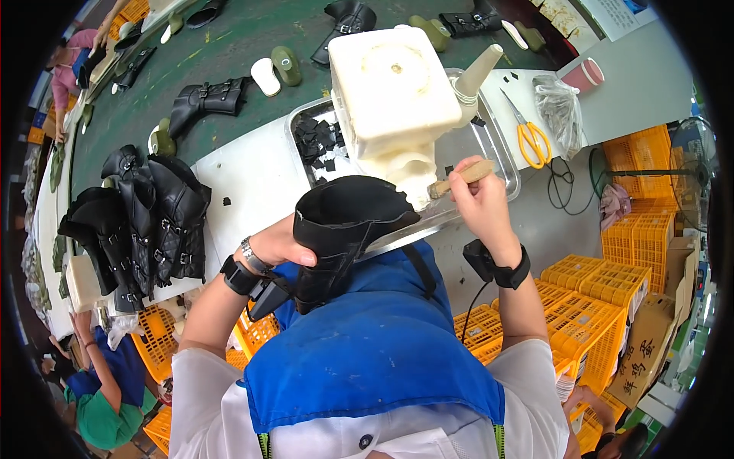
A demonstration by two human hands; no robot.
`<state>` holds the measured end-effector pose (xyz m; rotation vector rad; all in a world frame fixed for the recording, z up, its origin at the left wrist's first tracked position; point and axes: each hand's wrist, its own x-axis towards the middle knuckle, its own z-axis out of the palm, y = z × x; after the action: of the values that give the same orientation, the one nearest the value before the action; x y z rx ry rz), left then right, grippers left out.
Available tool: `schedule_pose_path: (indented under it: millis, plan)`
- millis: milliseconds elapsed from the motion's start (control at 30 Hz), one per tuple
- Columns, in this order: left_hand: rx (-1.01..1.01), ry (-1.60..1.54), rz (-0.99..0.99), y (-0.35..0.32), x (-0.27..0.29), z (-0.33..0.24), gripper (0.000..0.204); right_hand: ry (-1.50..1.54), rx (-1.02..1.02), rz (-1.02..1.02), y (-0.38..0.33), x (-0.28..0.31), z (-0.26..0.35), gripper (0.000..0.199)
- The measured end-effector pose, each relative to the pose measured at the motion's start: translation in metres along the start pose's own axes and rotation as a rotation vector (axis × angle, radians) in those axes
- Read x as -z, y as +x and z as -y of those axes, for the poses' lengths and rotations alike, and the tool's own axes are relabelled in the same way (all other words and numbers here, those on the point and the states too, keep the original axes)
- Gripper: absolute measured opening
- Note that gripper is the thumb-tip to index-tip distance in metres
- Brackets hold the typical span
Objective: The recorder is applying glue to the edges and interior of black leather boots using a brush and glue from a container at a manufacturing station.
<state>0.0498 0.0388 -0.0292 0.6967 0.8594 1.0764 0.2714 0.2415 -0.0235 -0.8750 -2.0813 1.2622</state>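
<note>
My left hand [281, 246] grips a tall black boot [332, 222] by its shaft, with the wide opening turned up toward me. Between the fingers of my right hand [482, 195] is a wooden-handled brush [466, 177]. Its bristle end is at the white, glue-smeared mouth [413, 170] of a white plastic container [394, 88], just past the boot's upper edge. The container rests in a metal tray [514, 183]. Small black patches [315, 141] are heaped in the tray's left part.
Orange-handled scissors [533, 145] and a clear plastic bag [558, 103] lie right of the tray. Several black boots [180, 218] stand at left. More boots and soles cover the green conveyor belt [222, 57]. Yellow crates [585, 321] are stacked at right. Co-workers [107, 390] are at left.
</note>
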Motion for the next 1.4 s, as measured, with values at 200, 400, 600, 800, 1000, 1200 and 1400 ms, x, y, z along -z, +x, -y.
schedule_pose_path:
  millis: [200, 400, 600, 800, 1000, 1200, 1400]
  plan:
    - [0.032, -0.06, 0.043, 0.006, 0.001, 0.008, 0.094, -0.069, -0.026, 0.009, 0.003, 0.018, 0.01, 0.01]
    - [0.041, -0.076, 0.113, 0.012, 0.002, 0.011, 0.093, 0.473, -0.206, 0.198, 0.011, 0.034, 0.046, 0.025]
    - [0.04, 0.002, 0.152, 0.017, -0.006, 0.001, 0.093, 0.261, 0.175, 0.332, 0.011, 0.018, 0.07, 0.015]
    - [-0.019, 0.053, 0.126, 0.011, -0.012, -0.005, 0.096, -0.074, 0.567, 0.307, 0.009, 0.013, 0.072, 0.017]
    - [-0.053, 0.154, 0.1, -0.001, -0.005, -0.007, 0.098, -0.088, 0.517, 0.204, -0.001, 0.015, 0.066, 0.014]
    - [-0.172, 0.357, 0.069, -0.01, -0.012, -0.02, 0.093, -0.062, 0.435, 0.137, -0.005, 0.012, 0.07, 0.012]
    - [-0.331, 0.754, -0.046, -0.016, -0.025, -0.03, 0.088, -0.069, 0.404, 0.088, 0.002, 0.009, 0.082, 0.007]
